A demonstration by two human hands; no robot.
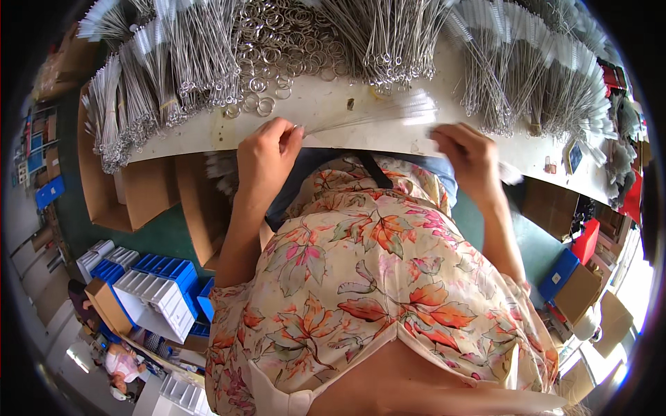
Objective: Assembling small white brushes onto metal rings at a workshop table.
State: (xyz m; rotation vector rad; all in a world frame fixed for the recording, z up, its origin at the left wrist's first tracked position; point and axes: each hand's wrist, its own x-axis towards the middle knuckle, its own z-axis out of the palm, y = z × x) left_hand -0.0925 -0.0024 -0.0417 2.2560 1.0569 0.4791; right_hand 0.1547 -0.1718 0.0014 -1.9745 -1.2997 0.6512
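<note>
In front of my body, over the table edge, my left hand (269, 154) pinches the wire ends of a few thin wire brushes (361, 122). Their wires run to the right and finish in white bristles, smeared by motion. Just right of those bristles is my right hand (468, 161), its fingers curled and blurred; whether they grip anything is unclear. A white bristle tip (510, 173) shows beside the right wrist, and what it belongs to is hidden. Beyond my left hand, a pile of metal split rings (291, 48) spreads over the white table (395, 135).
Bundles of looped wire brushes (198, 55) line the table's left side, with more at the middle (388, 41) and right (534, 76). Cardboard boxes (132, 197) stand below the left edge. Blue and white crates (156, 298) are behind, and a seated person (123, 364) is lower left.
</note>
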